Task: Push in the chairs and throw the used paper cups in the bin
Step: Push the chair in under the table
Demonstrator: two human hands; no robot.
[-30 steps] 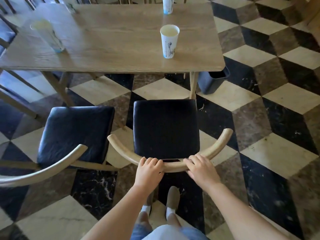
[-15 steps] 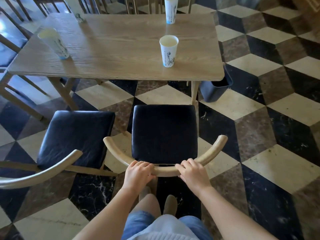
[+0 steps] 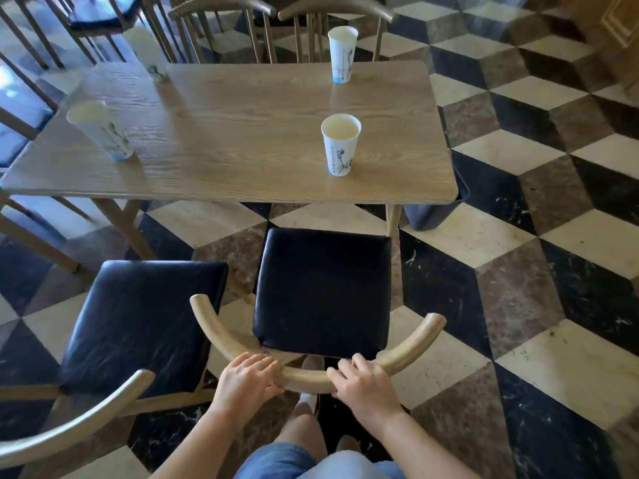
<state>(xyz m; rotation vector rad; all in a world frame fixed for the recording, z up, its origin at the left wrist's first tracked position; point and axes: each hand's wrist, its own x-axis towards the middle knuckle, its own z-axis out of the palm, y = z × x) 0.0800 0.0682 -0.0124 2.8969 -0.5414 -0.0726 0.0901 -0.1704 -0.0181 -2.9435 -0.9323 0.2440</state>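
A wooden chair with a black seat [image 3: 323,292] stands in front of me, its seat just short of the table's [image 3: 242,133] near edge. My left hand [image 3: 247,380] and my right hand [image 3: 363,382] both grip its curved backrest [image 3: 306,378]. A second black-seated chair [image 3: 138,323] stands to its left, further from the table. Several white paper cups are on the table: one near the front right [image 3: 340,145], one at the far right [image 3: 341,54], one at the left edge [image 3: 100,129], one blurred at the far left [image 3: 147,53]. A dark bin [image 3: 432,210] sits beside the table's right leg.
More wooden chairs [image 3: 332,15] line the table's far side and left side. The floor is a cube-pattern of black, brown and cream tiles, open to the right. My legs and feet are below the chair back.
The gripped chair has slid forward toward the table, and I have stepped after it. More of the table's far side and its chairs has come into view.
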